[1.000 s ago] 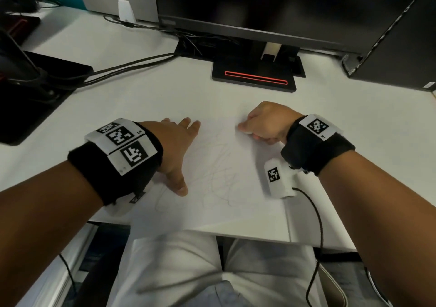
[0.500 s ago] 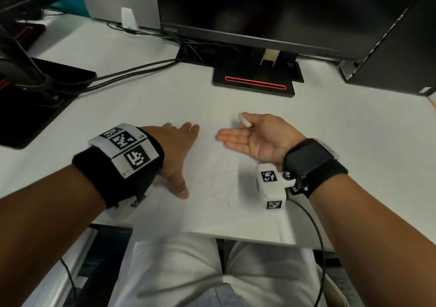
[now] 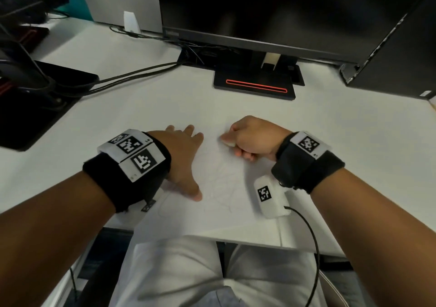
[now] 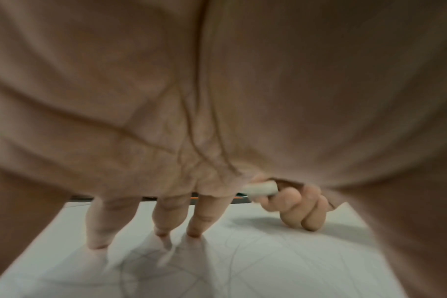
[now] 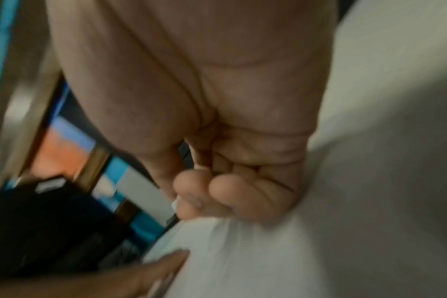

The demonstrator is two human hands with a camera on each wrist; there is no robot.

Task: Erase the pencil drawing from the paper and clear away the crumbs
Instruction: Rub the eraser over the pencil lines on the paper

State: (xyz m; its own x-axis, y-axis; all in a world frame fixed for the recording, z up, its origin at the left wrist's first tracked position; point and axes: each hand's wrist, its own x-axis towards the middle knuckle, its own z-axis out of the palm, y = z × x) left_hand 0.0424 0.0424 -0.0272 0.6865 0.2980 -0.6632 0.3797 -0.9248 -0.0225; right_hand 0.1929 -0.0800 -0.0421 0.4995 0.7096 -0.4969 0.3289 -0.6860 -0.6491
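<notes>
1. Two hands rest on one sheet of paper (image 3: 226, 214), which lies at the front edge of the white desk (image 3: 141, 108), its near edge level with the desk's own.
2. Left hand (image 3: 181, 155): released and flat, fingers spread, its fingertips (image 4: 191, 231) pressing the left part of the sheet; judged to be pinning it.
3. Right hand (image 3: 254, 139): clenched, thumb and forefinger pinching a small white eraser (image 3: 227, 143); the left wrist view shows the same eraser (image 4: 260, 188) as a short white bar held above the paper, the curled fingers beneath it touching the sheet.
4. Pencil drawing (image 3: 221, 184): faint looping lines, lying between the two hands and toward the front edge from the eraser; most strokes remain, so erasing is judged to be at an early stage.
5. Key relation: the eraser sits at the far end of the scribble, near the sheet's far edge. The remaining lines run from it toward the front edge of the desk, so the next strokes are judged to travel toward the body, away from neither pinning fingers nor thumb.
6. Nearer hand: the right, which already carries the tool; the left thumb (image 3: 195, 194) lies just beside the scribble's left margin.
7. Crumbs: none can be made out at this sharpness.
</notes>
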